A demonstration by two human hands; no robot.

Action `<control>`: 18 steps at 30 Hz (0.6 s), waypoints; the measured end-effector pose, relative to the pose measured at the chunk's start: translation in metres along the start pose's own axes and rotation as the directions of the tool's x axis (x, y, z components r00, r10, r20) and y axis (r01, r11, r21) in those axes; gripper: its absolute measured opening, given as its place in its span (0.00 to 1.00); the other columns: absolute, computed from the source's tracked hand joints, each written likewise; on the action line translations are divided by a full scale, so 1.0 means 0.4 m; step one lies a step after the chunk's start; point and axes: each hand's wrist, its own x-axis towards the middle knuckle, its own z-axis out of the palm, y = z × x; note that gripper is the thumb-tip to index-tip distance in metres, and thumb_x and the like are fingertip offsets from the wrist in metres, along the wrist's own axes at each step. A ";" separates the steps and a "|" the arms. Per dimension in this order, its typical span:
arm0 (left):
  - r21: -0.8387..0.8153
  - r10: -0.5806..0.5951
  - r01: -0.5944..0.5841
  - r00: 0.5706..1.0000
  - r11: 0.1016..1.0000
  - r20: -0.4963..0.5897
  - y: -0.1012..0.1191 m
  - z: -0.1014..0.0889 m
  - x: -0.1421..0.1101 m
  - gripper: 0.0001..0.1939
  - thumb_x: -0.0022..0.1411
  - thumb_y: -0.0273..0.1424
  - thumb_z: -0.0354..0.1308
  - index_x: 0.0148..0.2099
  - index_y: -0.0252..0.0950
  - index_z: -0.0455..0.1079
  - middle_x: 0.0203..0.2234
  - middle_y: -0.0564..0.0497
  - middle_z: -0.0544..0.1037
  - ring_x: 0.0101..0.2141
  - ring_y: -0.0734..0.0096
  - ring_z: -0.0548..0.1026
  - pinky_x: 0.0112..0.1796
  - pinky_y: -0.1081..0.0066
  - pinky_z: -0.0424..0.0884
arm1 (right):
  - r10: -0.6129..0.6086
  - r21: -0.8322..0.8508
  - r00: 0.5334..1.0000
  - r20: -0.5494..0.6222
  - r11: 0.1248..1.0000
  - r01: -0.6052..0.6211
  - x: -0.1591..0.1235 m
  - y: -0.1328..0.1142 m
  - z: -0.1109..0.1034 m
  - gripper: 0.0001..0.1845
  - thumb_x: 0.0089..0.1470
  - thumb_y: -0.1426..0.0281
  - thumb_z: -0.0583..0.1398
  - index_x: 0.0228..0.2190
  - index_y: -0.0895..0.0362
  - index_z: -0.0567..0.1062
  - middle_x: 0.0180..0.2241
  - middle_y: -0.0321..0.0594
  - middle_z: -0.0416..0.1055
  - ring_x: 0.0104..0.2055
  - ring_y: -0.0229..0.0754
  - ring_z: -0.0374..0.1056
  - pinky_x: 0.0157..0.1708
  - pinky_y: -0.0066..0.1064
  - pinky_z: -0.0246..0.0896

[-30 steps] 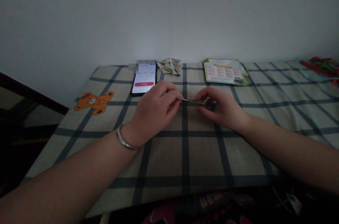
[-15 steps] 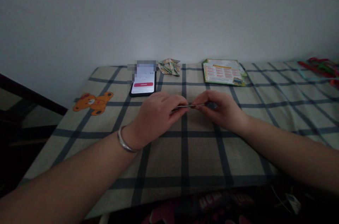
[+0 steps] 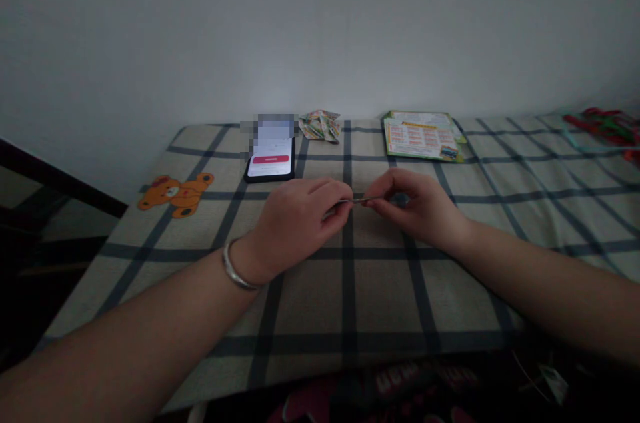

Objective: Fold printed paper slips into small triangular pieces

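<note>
Between my two hands a thin flat piece (image 3: pixel 359 201), seen edge-on, is held roughly level above the checked cloth. My left hand (image 3: pixel 305 213), with a silver bangle (image 3: pixel 236 265) at the wrist, pinches one end between thumb and fingers. The other end sits in the pinch of my right hand (image 3: pixel 410 199). Most of the piece is hidden by my fingers, and its kind cannot be made out. Beyond my left hand lies a phone (image 3: pixel 271 168) with a lit screen.
A folded patterned paper piece (image 3: pixel 320 126) lies beside the phone, and a stack of printed cards (image 3: pixel 423 141) is at the back. On the left is an orange bear cutout (image 3: pixel 176 196). Red and green items (image 3: pixel 605 126) lie far right. A wall (image 3: pixel 320 29) rises behind the checked tablecloth (image 3: pixel 300 316).
My left hand has dipped slightly and its fingers have shifted a little left along the thin piece. My right hand has barely moved and keeps its pinch.
</note>
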 end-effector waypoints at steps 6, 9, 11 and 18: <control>-0.006 0.002 -0.002 1.000 1.000 0.006 -0.001 0.002 0.000 0.05 0.66 0.29 0.54 0.41 0.37 0.71 0.33 0.53 0.79 0.33 0.68 0.75 0.35 0.68 0.66 | -0.044 -0.034 0.999 0.001 0.998 0.044 0.001 0.000 0.001 0.04 0.55 0.71 0.61 0.29 0.57 0.74 0.28 0.38 0.75 0.29 0.35 0.69 0.28 0.27 0.64; 0.037 0.034 -0.033 0.999 0.999 -0.014 -0.001 -0.001 0.002 0.05 0.66 0.30 0.54 0.40 0.37 0.71 0.31 0.53 0.78 0.32 0.67 0.74 0.35 0.66 0.66 | -0.046 0.004 0.998 0.033 0.999 0.046 0.001 -0.001 -0.004 0.03 0.56 0.71 0.61 0.31 0.57 0.75 0.30 0.38 0.75 0.32 0.36 0.69 0.31 0.28 0.64; 0.075 0.072 -0.069 0.997 0.995 -0.030 -0.001 -0.005 0.005 0.05 0.66 0.29 0.54 0.39 0.36 0.71 0.30 0.53 0.78 0.32 0.67 0.73 0.37 0.65 0.65 | -0.012 0.077 0.997 0.070 0.997 0.007 0.002 -0.002 -0.008 0.06 0.58 0.68 0.59 0.32 0.57 0.75 0.31 0.39 0.76 0.34 0.37 0.70 0.34 0.29 0.65; 0.154 0.181 -0.178 0.983 0.972 -0.006 0.001 -0.015 0.009 0.07 0.66 0.27 0.53 0.37 0.37 0.71 0.31 0.54 0.80 0.33 0.70 0.75 0.40 0.64 0.65 | 0.140 0.349 0.975 0.170 0.917 -0.192 0.012 0.006 -0.003 0.08 0.58 0.66 0.60 0.30 0.57 0.73 0.30 0.38 0.75 0.33 0.37 0.70 0.33 0.29 0.64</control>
